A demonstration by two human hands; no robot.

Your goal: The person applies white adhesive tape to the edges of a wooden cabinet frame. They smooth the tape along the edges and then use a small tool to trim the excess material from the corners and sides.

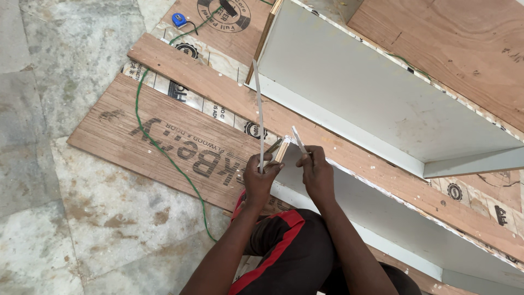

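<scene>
- The left hand [258, 177] is closed around a long thin white strip [258, 109], which runs up from the fist and leans slightly left
- The right hand [316, 172] grips a short pale blade-like tool [299, 140], its tip pointing up and left, just beside the strip
- Both hands meet at the near left corner of a grey-white board [382, 213], part of a shelf-like frame lying on the floor
- Plywood sheets [164, 136] lie under the frame, over a stone floor [65, 218]
- A green cord [143, 131] curves across the plywood's left part
- A blue tape measure [179, 19] sits near the far edge of the plywood
</scene>
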